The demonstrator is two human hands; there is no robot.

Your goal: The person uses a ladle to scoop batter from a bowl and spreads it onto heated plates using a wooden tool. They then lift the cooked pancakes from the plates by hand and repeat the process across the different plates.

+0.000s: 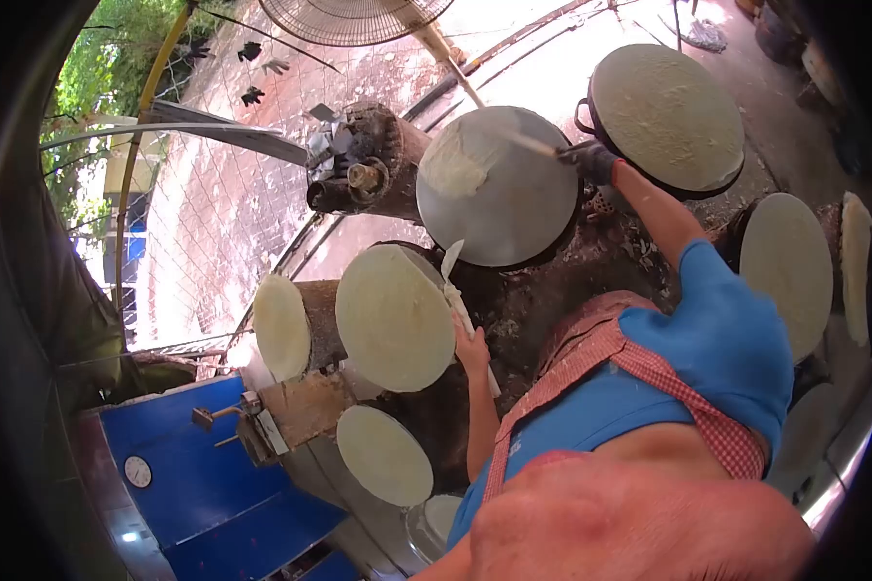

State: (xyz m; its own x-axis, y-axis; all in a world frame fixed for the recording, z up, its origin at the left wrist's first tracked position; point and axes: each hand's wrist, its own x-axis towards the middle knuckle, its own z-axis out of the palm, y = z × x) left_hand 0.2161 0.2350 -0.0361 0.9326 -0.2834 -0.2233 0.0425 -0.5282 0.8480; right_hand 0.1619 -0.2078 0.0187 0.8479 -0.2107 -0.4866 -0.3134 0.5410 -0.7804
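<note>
My right hand (591, 161), in a dark glove, grips a wooden spreader (525, 141) over the left part of a round grey griddle (523, 213). Pale batter (458, 167) covers only the upper left part of that griddle. My left hand (471, 347) is bare and closed around a long, batter-coated spatula (458, 302), held beside a round griddle covered by a pale flatbread (395, 318). The spatula's tip points up toward the grey griddle's lower left edge.
A griddle with a pale sheet (667, 116) stands at the upper right, another (787, 276) at the right. More pale rounds (385, 455) lie lower left. A rusty cylinder (397, 150), a fan (354, 17), a wire fence and a blue panel (189, 465) surround the area.
</note>
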